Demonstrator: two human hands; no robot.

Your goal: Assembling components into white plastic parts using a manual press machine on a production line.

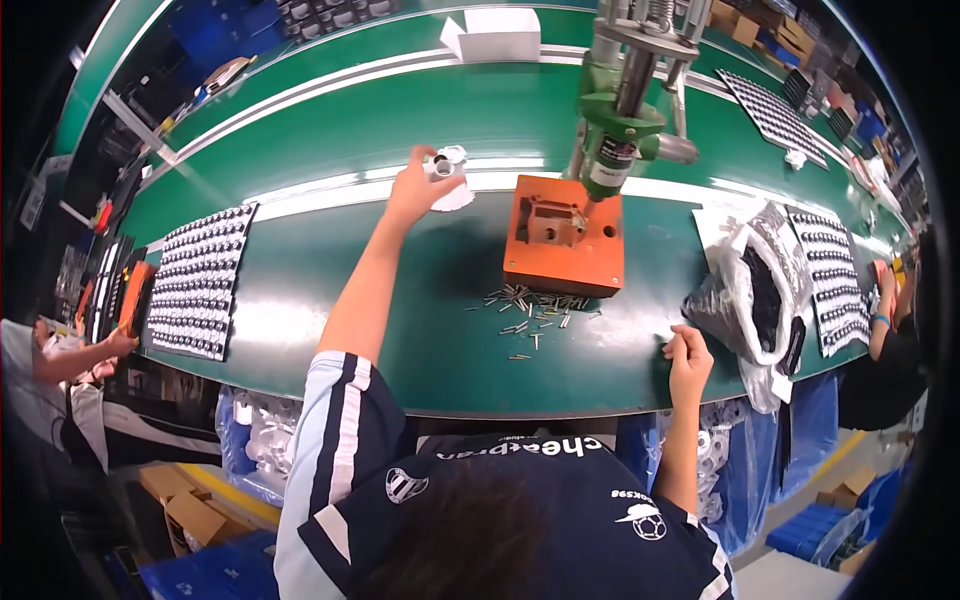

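My left hand (410, 193) reaches far out over the green table. Its thumb and fingers close round a small, round, whitish open-topped container (442, 168), with crumpled white paper (456, 198) beside and under it. My right hand (689, 358) is above the near right part of the table, fingers curled together; anything inside them is hidden. Between the hands stands an orange fixture block (560, 262) with a metal nest (553, 226) on top. A green press head (612, 150) comes down over it. Small metal pins (520, 326) lie scattered before the block.
At right stands an open clear plastic bag (735, 300) with dark contents. Trays of small dark round parts (200, 285) lie at left, at right (832, 280) and far right. A white box (500, 36) stands at the back. Other people's hands (118, 343) show at both sides.
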